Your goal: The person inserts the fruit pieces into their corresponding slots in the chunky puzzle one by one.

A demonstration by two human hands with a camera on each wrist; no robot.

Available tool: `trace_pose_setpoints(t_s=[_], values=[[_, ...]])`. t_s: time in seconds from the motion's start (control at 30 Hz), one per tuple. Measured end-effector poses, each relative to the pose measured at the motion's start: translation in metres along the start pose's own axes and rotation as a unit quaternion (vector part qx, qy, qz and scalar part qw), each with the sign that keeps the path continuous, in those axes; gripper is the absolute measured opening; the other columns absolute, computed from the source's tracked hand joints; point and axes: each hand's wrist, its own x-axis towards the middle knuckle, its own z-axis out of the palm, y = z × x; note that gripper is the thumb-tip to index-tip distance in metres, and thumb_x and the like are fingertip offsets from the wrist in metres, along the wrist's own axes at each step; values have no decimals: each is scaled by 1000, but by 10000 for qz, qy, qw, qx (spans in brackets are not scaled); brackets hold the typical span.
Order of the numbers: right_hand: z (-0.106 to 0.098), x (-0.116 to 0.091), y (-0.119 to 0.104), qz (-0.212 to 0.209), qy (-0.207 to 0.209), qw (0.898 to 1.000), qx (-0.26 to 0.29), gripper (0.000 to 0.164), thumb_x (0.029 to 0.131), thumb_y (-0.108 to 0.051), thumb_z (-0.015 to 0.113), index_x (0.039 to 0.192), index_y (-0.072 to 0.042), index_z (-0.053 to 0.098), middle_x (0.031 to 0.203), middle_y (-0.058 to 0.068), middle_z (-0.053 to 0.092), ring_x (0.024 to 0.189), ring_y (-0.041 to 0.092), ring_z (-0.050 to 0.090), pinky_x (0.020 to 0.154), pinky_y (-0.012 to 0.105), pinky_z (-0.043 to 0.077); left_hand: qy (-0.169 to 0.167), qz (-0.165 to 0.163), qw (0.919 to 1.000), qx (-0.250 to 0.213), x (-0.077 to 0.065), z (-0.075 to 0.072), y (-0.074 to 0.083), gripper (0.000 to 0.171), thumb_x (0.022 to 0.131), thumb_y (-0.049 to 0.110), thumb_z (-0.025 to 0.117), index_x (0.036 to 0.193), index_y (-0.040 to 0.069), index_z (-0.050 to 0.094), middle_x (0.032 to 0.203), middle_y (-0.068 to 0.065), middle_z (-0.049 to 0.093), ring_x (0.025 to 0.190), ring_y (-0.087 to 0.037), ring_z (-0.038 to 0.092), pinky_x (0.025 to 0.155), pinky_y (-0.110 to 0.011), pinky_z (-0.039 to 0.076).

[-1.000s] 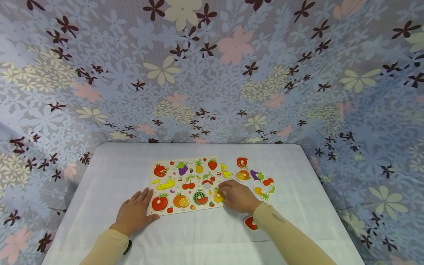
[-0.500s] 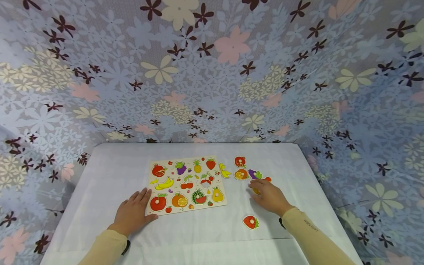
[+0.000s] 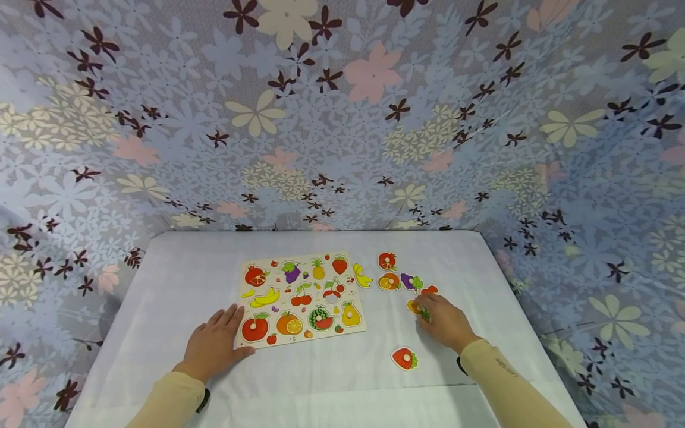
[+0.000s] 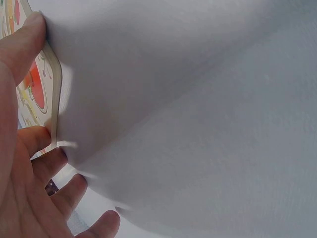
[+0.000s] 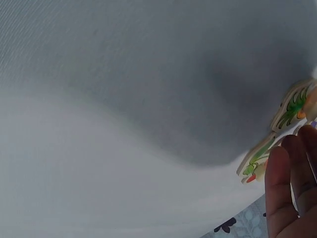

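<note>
My left hand [image 3: 214, 342] rests at the left edge of a wooden fruit puzzle board [image 3: 307, 340], its thumb along the near corner. In the left wrist view its fingertips touch the board edge and the white cloth. My right hand [image 3: 445, 322] is over the loose pieces, right of the board. Beside its fingertips lie a pineapple piece [image 3: 413, 307] and a partly covered cherry piece [image 3: 430, 290]. In the right wrist view the visible fingers [image 5: 278, 173] look fairly straight, near the pineapple's green leaves [image 5: 294, 106]; the thumb is hidden. A pear piece [image 3: 351, 314] sits in the board.
Loose banana [image 3: 363, 276], pomegranate [image 3: 387, 261], orange [image 3: 389, 282] and grape [image 3: 411, 282] pieces lie right of the board. A strawberry piece [image 3: 404, 358] lies nearer. Apple [image 3: 254, 327] and watermelon [image 3: 321, 318] pieces are in the board. Floral cloth hangs behind the table.
My right hand has let go of the pear piece in the board and moved right to the pineapple and cherry pieces, then shifted slightly further right. The left hand has stayed put.
</note>
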Motion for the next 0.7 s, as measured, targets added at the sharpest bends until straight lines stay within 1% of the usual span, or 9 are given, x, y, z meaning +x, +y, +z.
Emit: trace_pose_setpoints(t_s=[0.1, 0.4, 0.7], values=[[2, 1, 0, -2, -44, 10000, -44, 40, 85, -23, 80, 123, -15, 67, 128, 8, 62, 119, 32, 58, 97, 54, 49, -12, -8, 10000, 2, 0, -1, 1, 99, 79, 59, 76, 150, 0, 41, 152, -22, 40, 134, -47, 39, 100, -67, 38], [5, 1, 2, -57, 21, 9999, -123, 40, 85, -23, 80, 122, -13, 68, 127, 9, 63, 118, 32, 58, 96, 54, 50, -69, -41, 10000, -2, 0, -3, 3, 99, 79, 58, 76, 150, 0, 40, 153, -22, 39, 135, -47, 38, 102, -67, 37], [8, 4, 1, -2, 47, 9997, -239, 42, 84, -25, 81, 122, -12, 68, 128, 9, 63, 118, 32, 58, 96, 53, 50, -58, -50, 10000, -32, -2, -6, 4, 99, 79, 58, 77, 150, 0, 41, 152, -23, 40, 134, -47, 39, 101, -67, 37]])
